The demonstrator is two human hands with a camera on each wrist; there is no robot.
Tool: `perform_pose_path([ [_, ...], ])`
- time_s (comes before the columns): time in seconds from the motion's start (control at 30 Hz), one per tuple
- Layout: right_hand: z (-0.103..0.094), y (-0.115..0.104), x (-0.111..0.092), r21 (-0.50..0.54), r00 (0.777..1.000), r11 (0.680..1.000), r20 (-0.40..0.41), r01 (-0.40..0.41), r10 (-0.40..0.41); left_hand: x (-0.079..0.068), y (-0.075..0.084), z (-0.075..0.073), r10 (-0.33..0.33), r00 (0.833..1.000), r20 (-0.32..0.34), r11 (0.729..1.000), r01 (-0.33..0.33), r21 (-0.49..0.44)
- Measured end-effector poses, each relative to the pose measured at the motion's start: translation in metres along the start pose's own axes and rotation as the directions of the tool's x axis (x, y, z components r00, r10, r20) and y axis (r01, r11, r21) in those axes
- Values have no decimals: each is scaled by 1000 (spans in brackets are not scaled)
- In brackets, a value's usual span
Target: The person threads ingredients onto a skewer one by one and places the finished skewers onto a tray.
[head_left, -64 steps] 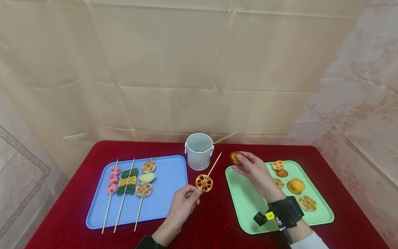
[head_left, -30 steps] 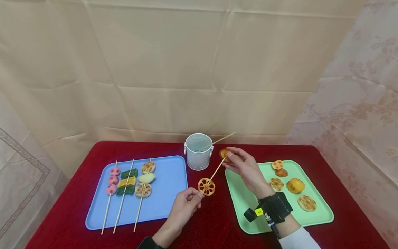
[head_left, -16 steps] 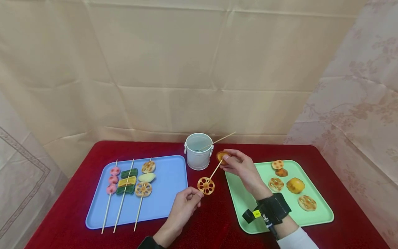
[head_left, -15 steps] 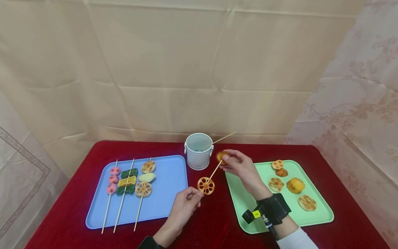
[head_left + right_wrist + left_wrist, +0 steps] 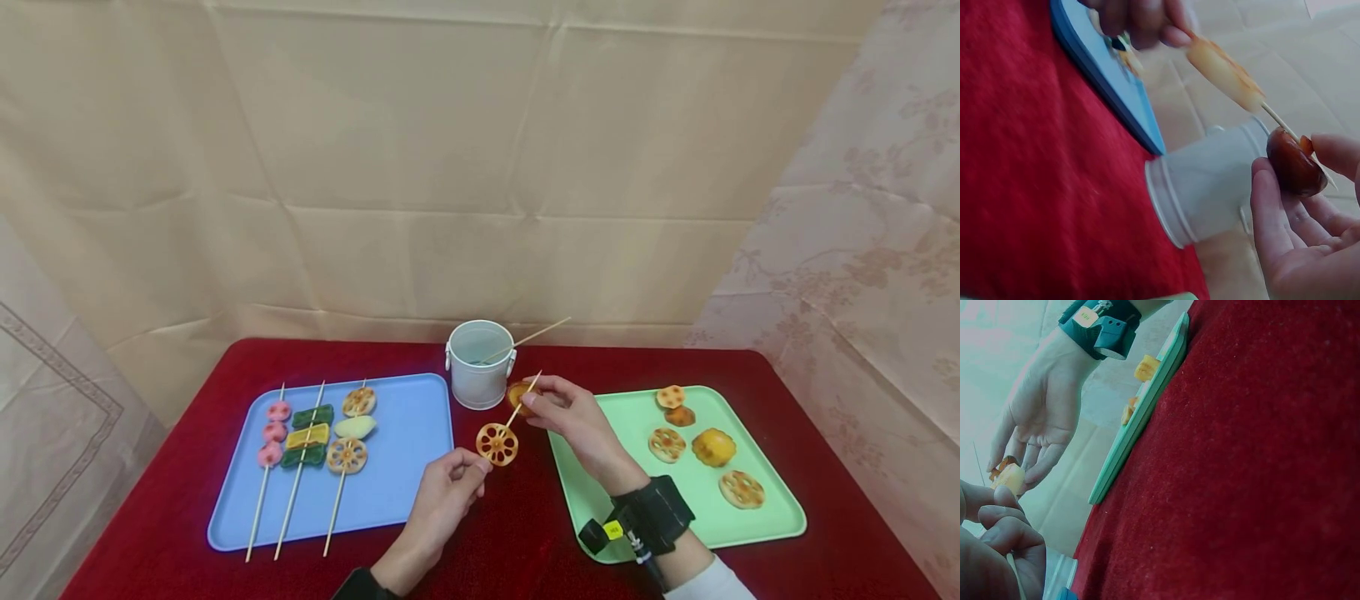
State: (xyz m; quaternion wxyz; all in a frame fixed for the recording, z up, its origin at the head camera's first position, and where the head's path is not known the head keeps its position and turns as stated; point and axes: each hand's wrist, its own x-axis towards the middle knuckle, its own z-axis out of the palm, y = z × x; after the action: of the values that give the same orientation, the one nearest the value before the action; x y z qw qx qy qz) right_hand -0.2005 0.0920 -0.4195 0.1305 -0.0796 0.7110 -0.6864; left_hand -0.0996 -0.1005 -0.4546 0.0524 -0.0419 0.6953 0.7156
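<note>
Low in the head view, my left hand (image 5: 446,492) pinches a bamboo skewer (image 5: 513,417) just below a lotus root slice (image 5: 497,444) threaded on it. My right hand (image 5: 577,425) holds a glossy brown mushroom cap (image 5: 1291,165) between thumb and fingers, at the skewer's upper end. In the right wrist view the stick runs by a small orange stub on the mushroom, and its pointed tip sticks out beyond. Whether it pierces the mushroom I cannot tell. The left wrist view shows both hands close together, the lotus slice (image 5: 1009,478) between them.
A blue tray (image 5: 408,467) on the left bears three loaded skewers. A white bucket (image 5: 478,383) behind the hands holds a bare skewer (image 5: 551,327). On the right, a green tray (image 5: 600,492) carries lotus slices, a yellow corn-like piece (image 5: 713,447) and a brown piece (image 5: 679,416).
My right hand has moved left and slightly down from over the green tray's edge, bringing the mushroom to the skewer. The tip now shows past it. My left hand has barely moved.
</note>
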Motion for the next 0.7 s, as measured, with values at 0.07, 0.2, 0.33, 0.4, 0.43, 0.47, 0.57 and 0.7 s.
perform_pose_path([
  [0.07, 4, 1, -2, -9, 1000, 1000, 26, -1, 1, 0, 1, 0, 1, 1000, 1, 1000, -1, -2],
  [0.2, 10, 3, -6, -10, 998, 1000, 56, -4, 4, 1, 3, -1, -4, 1000, -1, 1000, 4, -11],
  [0.33, 12, 4, -7, -9, 998, 1000, 62, -8, 9, 1, 3, -1, -5, 1000, -6, 1000, 5, 3],
  [0.4, 12, 4, -7, -2, 998, 1000, 64, -8, 8, 1, 4, -2, 3, 1000, -9, 999, -3, 33],
  [0.43, 12, 5, -7, 2, 998, 1000, 66, -7, 7, 1, 4, -3, 7, 1000, -11, 999, -6, 48],
  [0.47, 12, 5, -7, 3, 998, 1000, 69, -4, 4, 1, 4, -3, 10, 1000, -14, 998, -9, 66],
  [0.57, 11, 5, -8, 7, 997, 1000, 75, 1, -2, 2, 4, -4, 17, 1000, -24, 994, -14, 108],
  [0.7, 10, 4, -7, 19, 998, 1000, 65, -4, 3, 2, 3, -4, -3, 999, -39, 994, 7, 108],
])
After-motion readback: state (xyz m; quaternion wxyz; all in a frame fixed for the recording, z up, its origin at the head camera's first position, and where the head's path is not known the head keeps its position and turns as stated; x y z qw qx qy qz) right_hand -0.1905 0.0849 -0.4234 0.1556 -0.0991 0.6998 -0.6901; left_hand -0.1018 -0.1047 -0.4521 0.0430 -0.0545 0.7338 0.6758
